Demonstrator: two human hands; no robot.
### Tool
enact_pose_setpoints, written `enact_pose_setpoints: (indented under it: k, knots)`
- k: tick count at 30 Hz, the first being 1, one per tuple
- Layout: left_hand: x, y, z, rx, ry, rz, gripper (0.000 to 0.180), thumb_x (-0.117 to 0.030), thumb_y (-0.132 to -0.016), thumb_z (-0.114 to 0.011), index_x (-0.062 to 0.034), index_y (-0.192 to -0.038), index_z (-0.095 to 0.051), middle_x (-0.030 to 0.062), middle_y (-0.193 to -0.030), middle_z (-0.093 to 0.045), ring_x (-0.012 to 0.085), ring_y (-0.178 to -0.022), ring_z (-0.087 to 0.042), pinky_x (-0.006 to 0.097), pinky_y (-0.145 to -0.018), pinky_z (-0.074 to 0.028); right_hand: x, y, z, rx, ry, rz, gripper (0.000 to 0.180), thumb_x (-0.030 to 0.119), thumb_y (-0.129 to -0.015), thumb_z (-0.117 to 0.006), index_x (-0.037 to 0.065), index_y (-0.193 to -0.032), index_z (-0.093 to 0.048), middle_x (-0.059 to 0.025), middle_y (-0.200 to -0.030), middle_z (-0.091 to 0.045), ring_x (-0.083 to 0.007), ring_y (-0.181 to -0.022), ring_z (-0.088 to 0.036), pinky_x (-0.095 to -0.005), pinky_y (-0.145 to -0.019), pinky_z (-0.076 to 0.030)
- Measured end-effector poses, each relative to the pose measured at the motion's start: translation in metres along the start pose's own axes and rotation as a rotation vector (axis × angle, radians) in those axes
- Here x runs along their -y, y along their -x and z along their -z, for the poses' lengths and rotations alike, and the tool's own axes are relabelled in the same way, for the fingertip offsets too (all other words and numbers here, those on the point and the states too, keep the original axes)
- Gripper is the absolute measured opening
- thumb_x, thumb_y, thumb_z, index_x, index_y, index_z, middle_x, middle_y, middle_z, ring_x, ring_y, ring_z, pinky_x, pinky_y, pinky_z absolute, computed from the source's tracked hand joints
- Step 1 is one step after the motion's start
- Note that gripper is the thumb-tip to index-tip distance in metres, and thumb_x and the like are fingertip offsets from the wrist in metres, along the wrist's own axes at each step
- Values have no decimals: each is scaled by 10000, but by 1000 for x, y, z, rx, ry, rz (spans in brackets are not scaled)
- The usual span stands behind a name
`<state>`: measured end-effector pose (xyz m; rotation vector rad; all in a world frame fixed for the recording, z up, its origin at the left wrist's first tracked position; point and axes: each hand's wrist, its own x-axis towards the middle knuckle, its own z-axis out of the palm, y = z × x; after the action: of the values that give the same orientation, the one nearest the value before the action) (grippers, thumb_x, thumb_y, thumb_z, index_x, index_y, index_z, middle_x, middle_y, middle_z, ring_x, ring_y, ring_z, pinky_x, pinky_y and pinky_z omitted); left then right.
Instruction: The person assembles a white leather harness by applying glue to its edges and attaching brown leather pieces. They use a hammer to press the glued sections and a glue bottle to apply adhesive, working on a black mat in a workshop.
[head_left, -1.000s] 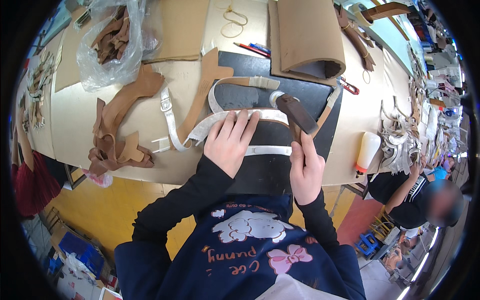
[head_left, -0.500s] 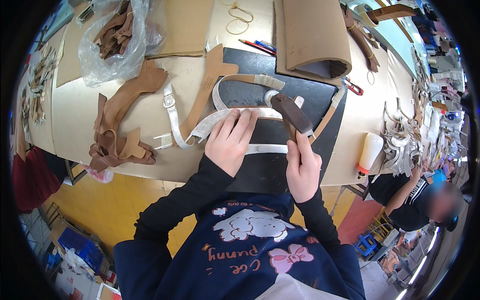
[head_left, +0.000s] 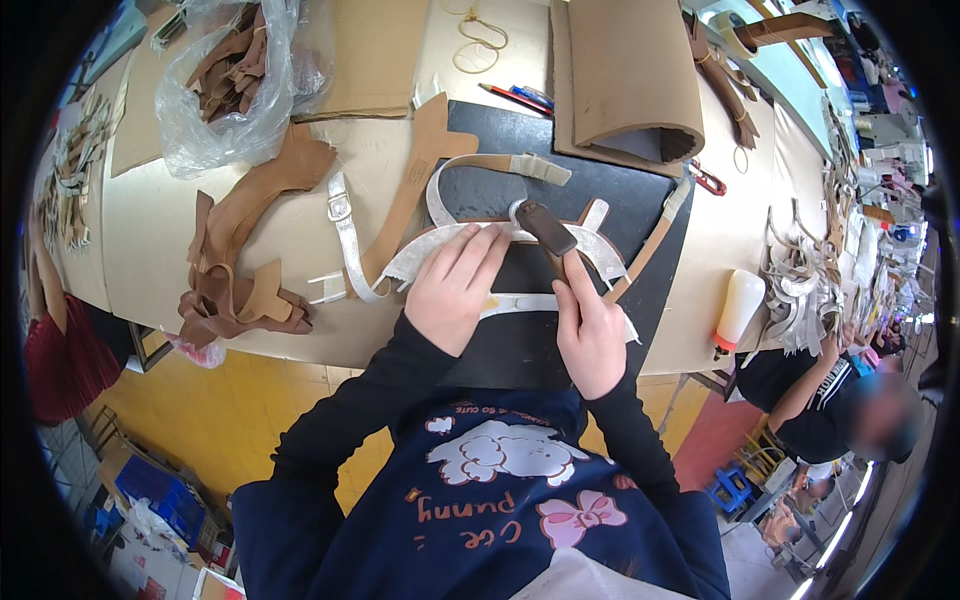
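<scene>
Nearest, the person's right hand is closed around the handle of a hammer with a dark brown, blocky head and a round metal face, index finger stretched toward the head. The left hand lies palm down, fingers side by side on a curved, whitish strip with brown edging; its thumb is hidden, so I cannot tell whether it pinches. A narrow white strap lies just this side of the strip.

The strip rests on a black rectangular mat, beyond the right hand and partly under the left fingertips, running out to both sides. The hammer head is over its middle; whether the face touches is unclear. The strip looks light, thin and bendable, easily shifted, so flat fingers beside the struck spot should steady it best. The hammer looks top-heavy; a hold along the handle suits it.

Farther off, a tan strap curls on the mat, before a thick brown rolled sheet.
</scene>
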<state>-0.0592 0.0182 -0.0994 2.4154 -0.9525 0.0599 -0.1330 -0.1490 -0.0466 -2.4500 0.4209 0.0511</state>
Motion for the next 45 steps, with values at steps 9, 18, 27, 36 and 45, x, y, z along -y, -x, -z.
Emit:
enact_pose_setpoints:
  k: [9, 18, 27, 36, 45]
  knots:
    - [2, 4, 4, 34, 20, -19, 534, 4, -781, -569, 1, -1314, -599, 118, -1324, -589, 279, -1230, -579, 368, -1037, -483, 9, 2, 4, -54, -131, 52, 495, 78, -973, -607, 127, -1457, -517, -189, -704, -631, -346, -581, -636, -390, -560, -490]
    - [2, 8, 5, 19, -33, -31, 526, -53, -800, -565, -6, -1323, -596, 104, -1321, -596, 259, -1253, -568, 359, -1040, -480, 14, 3, 12, -34, -219, -21, 500, 59, -964, -613, 111, -1453, -520, -202, -751, -667, -348, -607, -663, -384, -576, -505]
    - [15, 9, 8, -48, 8, -28, 457, 34, -783, -623, 27, -1240, -649, 118, -1227, -629, 279, -1207, -591, 374, -1027, -487, 10, -3, 8, 62, -101, 14, 482, 95, -981, -596, 114, -1455, -508, -200, -696, -641, -367, -595, -654, -426, -554, -497]
    - [15, 6, 7, -80, 74, -4, 384, 66, -807, -626, 31, -1189, -660, 133, -1162, -636, 305, -1184, -602, 383, -1007, -496, 13, -13, -5, 22, -50, 119, 512, 112, -976, -597, 160, -1475, -493, -166, -673, -636, -338, -564, -644, -427, -531, -486]
    - [16, 6, 12, -71, 169, 52, 359, 24, -759, -593, 31, -1114, -653, 122, -1156, -638, 289, -1208, -590, 367, -998, -495, 20, -3, -4, 39, -96, 65, 521, 105, -972, -604, 178, -1476, -495, -176, -739, -662, -345, -621, -667, -423, -559, -495]
